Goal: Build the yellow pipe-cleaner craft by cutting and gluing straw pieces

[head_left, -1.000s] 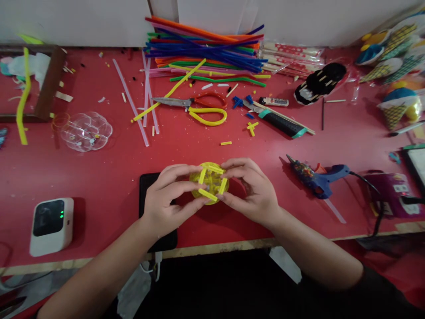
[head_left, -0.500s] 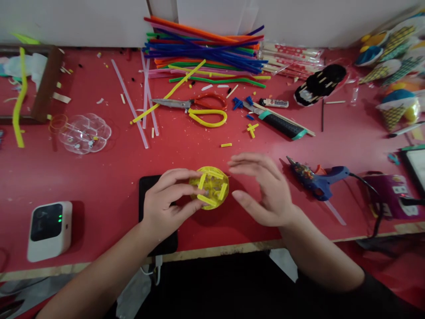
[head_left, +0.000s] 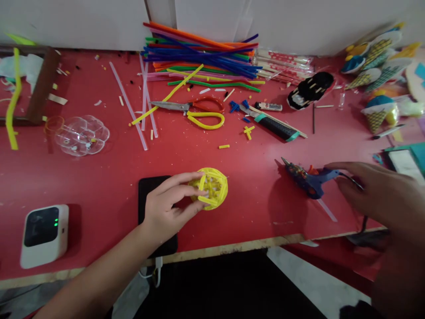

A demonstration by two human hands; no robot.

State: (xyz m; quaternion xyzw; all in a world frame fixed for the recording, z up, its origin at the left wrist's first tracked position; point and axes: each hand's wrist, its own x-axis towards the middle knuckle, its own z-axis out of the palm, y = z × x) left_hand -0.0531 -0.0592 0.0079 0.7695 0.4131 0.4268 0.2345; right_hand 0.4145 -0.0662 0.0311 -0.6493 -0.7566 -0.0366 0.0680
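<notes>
Fingers and thumb of the left hand (head_left: 169,199) are closed on one side of a round yellow openwork piece (head_left: 219,190), held near the front edge of the red tabletop (head_left: 252,195). At the handle of a blue plastic glue gun (head_left: 314,180), the right hand (head_left: 375,195) is half-curled; whether it is gripped cannot be told. Farther back, red-and-yellow-handled metal scissors (head_left: 189,107) are laid open; behind them, multicoloured fuzzy stems (head_left: 202,55) are heaped.
</notes>
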